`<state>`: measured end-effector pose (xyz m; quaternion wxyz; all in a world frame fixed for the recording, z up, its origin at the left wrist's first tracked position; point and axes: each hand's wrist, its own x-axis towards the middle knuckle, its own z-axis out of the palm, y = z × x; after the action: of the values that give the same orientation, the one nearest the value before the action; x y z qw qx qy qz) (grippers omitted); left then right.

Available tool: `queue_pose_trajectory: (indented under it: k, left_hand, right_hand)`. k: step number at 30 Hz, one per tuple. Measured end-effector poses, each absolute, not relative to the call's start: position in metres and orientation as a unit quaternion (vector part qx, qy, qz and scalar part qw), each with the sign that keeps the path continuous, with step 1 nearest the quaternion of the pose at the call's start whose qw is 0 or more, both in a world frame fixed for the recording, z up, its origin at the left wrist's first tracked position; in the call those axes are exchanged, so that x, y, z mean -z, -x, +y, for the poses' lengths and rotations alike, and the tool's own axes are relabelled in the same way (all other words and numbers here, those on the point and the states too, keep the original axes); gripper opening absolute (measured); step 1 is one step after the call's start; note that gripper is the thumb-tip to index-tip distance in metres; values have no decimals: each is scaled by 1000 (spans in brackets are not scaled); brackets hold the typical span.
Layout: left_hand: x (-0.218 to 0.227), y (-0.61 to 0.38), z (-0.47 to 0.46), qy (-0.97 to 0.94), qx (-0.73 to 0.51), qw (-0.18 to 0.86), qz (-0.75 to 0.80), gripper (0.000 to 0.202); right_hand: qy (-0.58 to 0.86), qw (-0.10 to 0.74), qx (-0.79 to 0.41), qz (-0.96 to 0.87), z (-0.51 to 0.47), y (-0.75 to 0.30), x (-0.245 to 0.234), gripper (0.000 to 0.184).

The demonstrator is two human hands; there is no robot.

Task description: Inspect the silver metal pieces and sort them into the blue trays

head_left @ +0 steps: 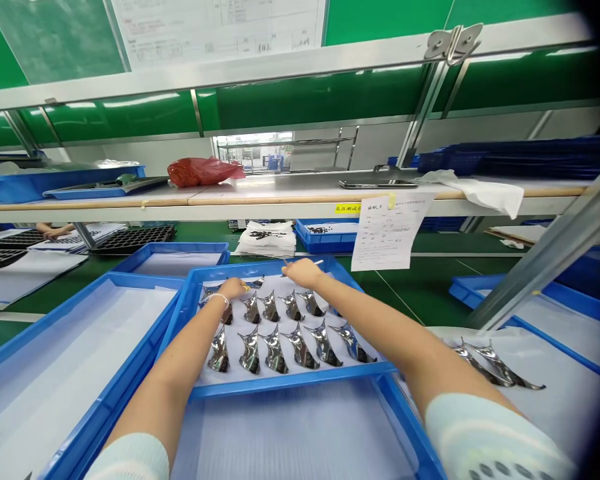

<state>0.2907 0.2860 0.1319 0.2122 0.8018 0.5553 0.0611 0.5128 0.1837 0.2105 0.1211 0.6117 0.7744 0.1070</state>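
Note:
A blue tray [300, 380] lined with white paper holds rows of shiny, dark chrome-like curved pieces [275, 350] with pointed tips. Over its far left part, my left hand [234, 288] is closed with its fingertips on one shiny curved piece [256, 283]; a yellow covering shows on a finger. My right hand [303, 272], near the tray's far edge, pinches a thin, pale stick-like tool [319, 262]. What kind of tool it is cannot be made out. The tool's thin tip points left, apart from the piece in my left hand.
Paper-lined blue trays lie left [80, 360] and below. More shiny pieces [500, 363] lie on white paper at right, behind a slanted metal post [545, 260]. A shelf [280, 193] crosses ahead, with a red bag [200, 172] and hanging paper sheet [387, 233]. Another person's hand [55, 231] is far left.

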Motion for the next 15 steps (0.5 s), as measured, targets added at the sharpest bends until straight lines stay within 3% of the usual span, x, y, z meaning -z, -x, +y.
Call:
queue_pose_trajectory:
  k: [7,11,15]
  left_hand:
    - [-173,-258,243,-823,-134,187,519,38]
    - [-194,-211,184,-847,-156,190,471,47]
    - [-177,-139,133,-814,-236,157,507,56]
  right_hand:
    - [-596,142,-66,788,226,-483,-167,31]
    - [-645,90,-55,757,210,-494,-176,33]
    - [-719,17,-36,694,146,-538,-192,28]
